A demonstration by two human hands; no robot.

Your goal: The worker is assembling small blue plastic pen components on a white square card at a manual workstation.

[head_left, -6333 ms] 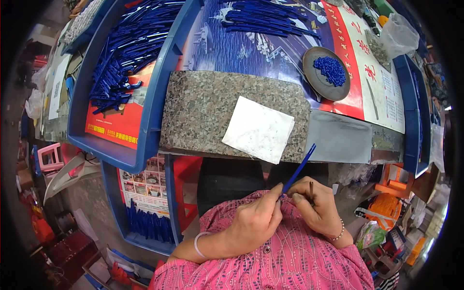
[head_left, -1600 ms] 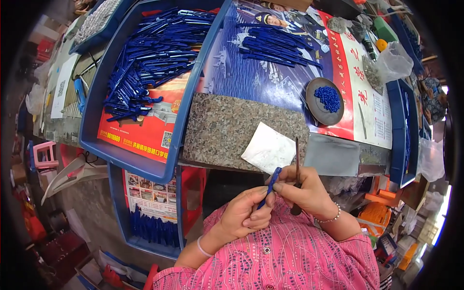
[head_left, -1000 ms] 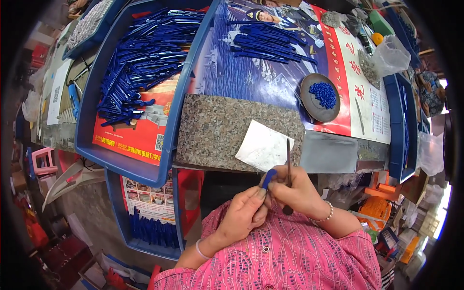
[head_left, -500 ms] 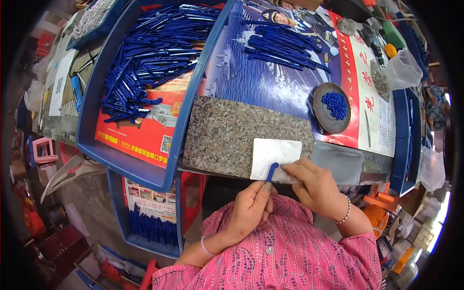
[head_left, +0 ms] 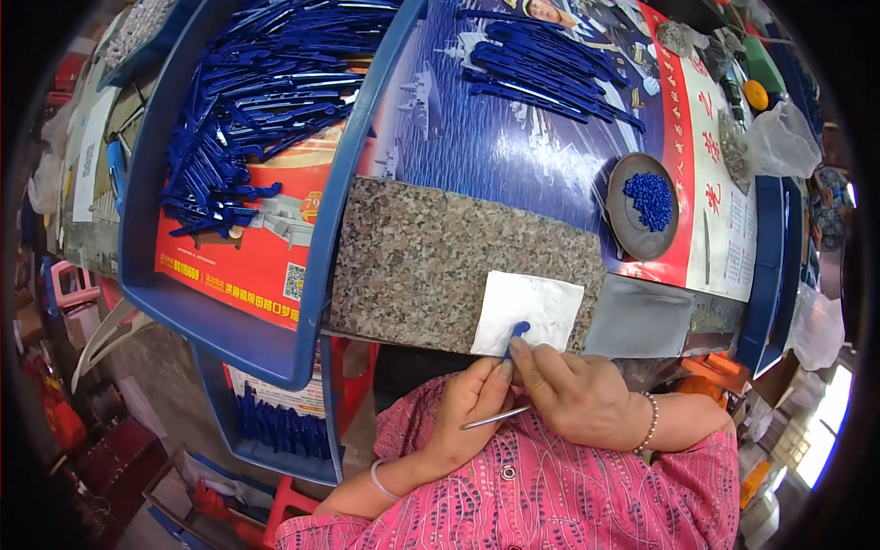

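Observation:
My left hand [head_left: 469, 408] is closed, its thumb and fingers pinching a slim dark-blue strip [head_left: 521, 328] whose rounded end sticks out over a white pad [head_left: 541, 302]. Against the strip, close to that end, press the fingertips of my right hand [head_left: 587, 394], also closed. From beneath its fingers a thin metal rod-like tool [head_left: 493, 419] points left; its other end is hidden. The pad rests at the near edge of a speckled stone slab [head_left: 440, 243]. Beyond it to the right, a round dish [head_left: 616, 206] holds small blue beads [head_left: 649, 200].
A large blue tray [head_left: 316, 275] at left holds a heap of blue strips [head_left: 266, 82]. More strips [head_left: 545, 69] lie on the poster-covered table. A grey flat sheet [head_left: 640, 321] lies right of the pad. Below left is another blue tray [head_left: 206, 367]; plastic bags [head_left: 784, 137] are at right.
My right hand has moved left and down onto the blue strip, close against my left hand. The metal tool now shows between the hands. The whole view has shifted slightly.

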